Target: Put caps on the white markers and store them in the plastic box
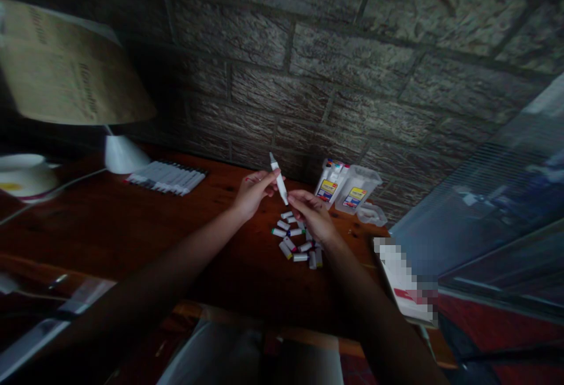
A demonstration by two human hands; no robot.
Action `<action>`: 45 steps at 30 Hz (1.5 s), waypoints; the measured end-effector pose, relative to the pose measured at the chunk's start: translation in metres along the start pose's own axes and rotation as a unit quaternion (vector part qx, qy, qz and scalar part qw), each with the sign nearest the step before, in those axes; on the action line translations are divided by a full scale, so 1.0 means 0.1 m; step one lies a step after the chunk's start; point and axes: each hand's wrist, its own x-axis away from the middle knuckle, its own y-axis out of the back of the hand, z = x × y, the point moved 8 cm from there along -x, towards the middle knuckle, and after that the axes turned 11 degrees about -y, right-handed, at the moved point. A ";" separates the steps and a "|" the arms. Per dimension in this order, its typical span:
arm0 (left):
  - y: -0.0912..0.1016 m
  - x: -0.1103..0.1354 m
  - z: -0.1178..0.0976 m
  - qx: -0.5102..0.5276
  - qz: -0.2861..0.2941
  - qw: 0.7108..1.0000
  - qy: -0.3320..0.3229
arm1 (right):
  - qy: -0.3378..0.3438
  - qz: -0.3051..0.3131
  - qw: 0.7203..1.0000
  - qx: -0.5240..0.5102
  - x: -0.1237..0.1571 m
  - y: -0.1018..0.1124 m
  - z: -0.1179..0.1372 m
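A white marker pen [279,183] is held at a tilt above the table, its narrow grey end up and to the left. My left hand [256,191] pinches its barrel between thumb and fingers. At the pen's lower end, the fingertips of my right hand [314,214] close on it; whether they also hold a cap is too small to tell. Below lie several loose marker caps [300,257] with coloured ends, some partly hidden by my right hand. Over to the left, several markers [170,177] lie side by side in a row.
Behind my right hand stand a clear plastic case with markers [326,188] and a second clear case [356,191], with a clear lid [372,214] beside them. A lamp [126,153] and a white bowl [26,176] stand left on the wooden table [211,244]. A stone wall rises behind.
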 end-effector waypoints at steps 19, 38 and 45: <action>-0.28 0.13 0.10 0.066 0.125 0.990 0.020 | -0.021 0.048 0.996 -0.068 0.04 -0.11 0.06; -0.28 0.16 0.08 0.056 0.157 0.985 0.037 | -0.046 0.100 0.991 -0.080 0.08 -0.19 0.00; -0.29 0.16 0.04 0.019 0.167 0.986 0.007 | -0.046 0.094 0.991 -0.084 0.07 -0.18 0.00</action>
